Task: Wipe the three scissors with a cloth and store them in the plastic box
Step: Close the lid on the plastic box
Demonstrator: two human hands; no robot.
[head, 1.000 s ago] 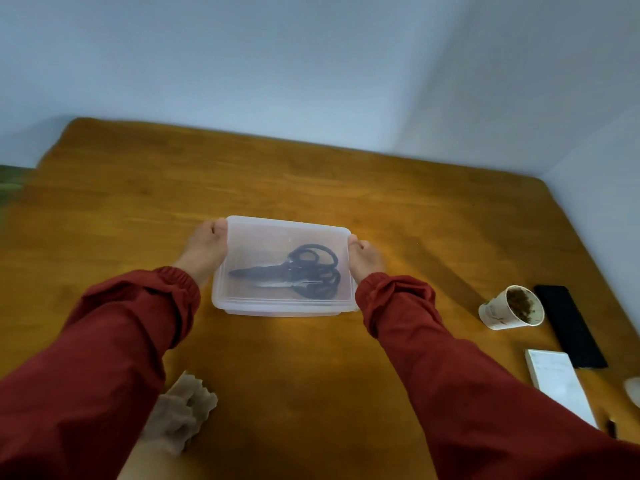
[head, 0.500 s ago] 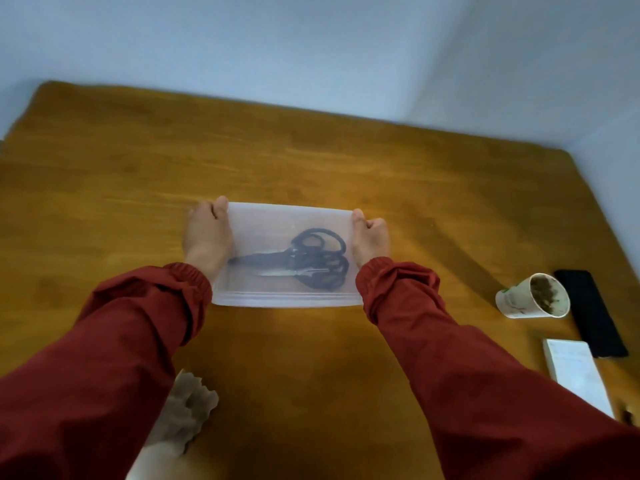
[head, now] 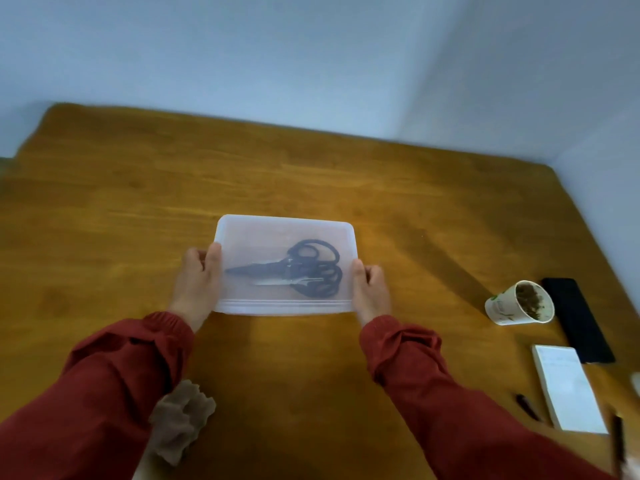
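Left hand [head: 197,282] and right hand [head: 372,292] grip the plastic box [head: 284,230] by its ends; scissors [head: 298,271] inside, seemingly lidded.

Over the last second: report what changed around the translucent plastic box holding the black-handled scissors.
The left hand and right hand slid along the short sides of the translucent plastic box toward the person, from its far corners to mid-side, gripping it throughout. The box, the black-handled scissors inside, the crumpled beige cloth and the white paper cup stayed put.
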